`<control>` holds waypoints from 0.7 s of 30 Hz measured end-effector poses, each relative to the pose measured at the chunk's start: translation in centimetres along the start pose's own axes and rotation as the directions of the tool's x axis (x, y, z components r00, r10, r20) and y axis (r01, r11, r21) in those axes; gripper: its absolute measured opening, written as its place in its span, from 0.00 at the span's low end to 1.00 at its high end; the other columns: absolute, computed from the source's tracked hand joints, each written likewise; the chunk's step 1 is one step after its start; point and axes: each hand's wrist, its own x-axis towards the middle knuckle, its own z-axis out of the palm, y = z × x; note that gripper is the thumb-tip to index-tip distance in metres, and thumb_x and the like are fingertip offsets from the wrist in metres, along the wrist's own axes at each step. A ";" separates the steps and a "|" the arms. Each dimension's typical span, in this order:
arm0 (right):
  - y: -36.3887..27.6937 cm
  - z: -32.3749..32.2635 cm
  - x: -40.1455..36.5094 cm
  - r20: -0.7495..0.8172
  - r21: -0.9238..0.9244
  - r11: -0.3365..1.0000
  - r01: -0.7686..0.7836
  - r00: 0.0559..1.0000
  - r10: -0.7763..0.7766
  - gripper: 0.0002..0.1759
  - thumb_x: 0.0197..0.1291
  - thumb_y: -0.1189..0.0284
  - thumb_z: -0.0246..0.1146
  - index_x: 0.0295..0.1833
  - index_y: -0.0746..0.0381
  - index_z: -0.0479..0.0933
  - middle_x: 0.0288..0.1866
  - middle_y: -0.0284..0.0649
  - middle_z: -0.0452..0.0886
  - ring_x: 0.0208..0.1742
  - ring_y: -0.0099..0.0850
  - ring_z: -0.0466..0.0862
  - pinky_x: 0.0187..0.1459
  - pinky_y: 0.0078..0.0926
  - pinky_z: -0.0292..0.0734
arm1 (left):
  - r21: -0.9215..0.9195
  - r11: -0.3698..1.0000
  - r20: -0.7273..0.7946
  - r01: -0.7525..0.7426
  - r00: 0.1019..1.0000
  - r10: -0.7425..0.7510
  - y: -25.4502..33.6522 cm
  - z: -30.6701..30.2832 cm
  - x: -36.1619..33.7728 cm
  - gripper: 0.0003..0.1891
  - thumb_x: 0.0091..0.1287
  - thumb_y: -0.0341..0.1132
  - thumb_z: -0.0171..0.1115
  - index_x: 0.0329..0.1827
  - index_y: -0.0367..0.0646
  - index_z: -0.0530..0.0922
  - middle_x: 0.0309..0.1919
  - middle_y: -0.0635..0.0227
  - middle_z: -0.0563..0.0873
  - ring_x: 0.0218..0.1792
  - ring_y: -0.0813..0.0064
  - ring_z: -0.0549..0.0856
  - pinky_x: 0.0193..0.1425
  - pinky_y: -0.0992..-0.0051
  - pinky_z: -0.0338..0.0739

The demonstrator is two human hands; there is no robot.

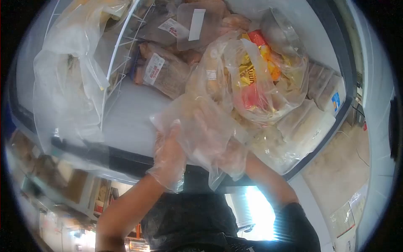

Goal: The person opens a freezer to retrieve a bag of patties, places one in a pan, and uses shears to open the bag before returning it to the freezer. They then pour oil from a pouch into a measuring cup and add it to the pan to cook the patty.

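Note:
Both hands wear loose clear plastic gloves and are close together at the front edge of a chest freezer. My left hand (170,147) is closed on the near left side of a clear plastic bag (197,122). On the bag's right side, my right hand (228,153) is partly covered by glove and film, its fingers apparently curled round the plastic. Something pale and pinkish shows faintly through the bag; I cannot make out what. Just beyond it lies a knotted clear bag (210,75) beside another bag with red and yellow packets (256,80).
A white wire basket (113,63) with a large translucent bag (69,84) stands at left. Labelled packs of meat (163,69) lie at the back, near a metal bowl (281,31). Flat clear packs (304,134) line the right side. The dark freezer rim (126,161) runs along the front.

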 end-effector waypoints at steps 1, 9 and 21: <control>-0.2 -0.3 1.2 -0.084 -0.054 0.999 0.007 0.996 -0.011 0.47 0.64 0.62 0.66 0.84 0.70 0.59 0.79 0.65 0.68 0.80 0.61 0.69 0.82 0.51 0.62 | 0.001 1.000 -0.003 -0.003 1.000 0.003 -0.4 -0.6 0.4 0.26 0.80 0.38 0.64 0.78 0.48 0.68 0.64 0.61 0.81 0.61 0.63 0.86 0.64 0.61 0.84; -1.9 -3.2 6.7 -0.132 0.061 0.979 -0.192 0.971 0.199 0.47 0.56 0.53 0.72 0.74 0.73 0.70 0.66 0.65 0.79 0.68 0.60 0.81 0.69 0.53 0.76 | 0.158 0.984 0.005 0.087 0.996 -0.089 0.5 -0.4 0.9 0.21 0.85 0.40 0.56 0.74 0.40 0.71 0.65 0.54 0.82 0.65 0.56 0.85 0.66 0.55 0.84; 0.1 0.7 2.0 -0.400 0.628 0.731 0.265 0.917 0.011 0.26 0.69 0.68 0.67 0.71 0.60 0.78 0.65 0.45 0.82 0.67 0.41 0.81 0.72 0.42 0.75 | 0.121 0.993 0.177 -0.006 0.984 -0.015 2.3 -0.4 -0.4 0.26 0.88 0.52 0.48 0.72 0.38 0.74 0.53 0.64 0.89 0.45 0.77 0.91 0.34 0.79 0.83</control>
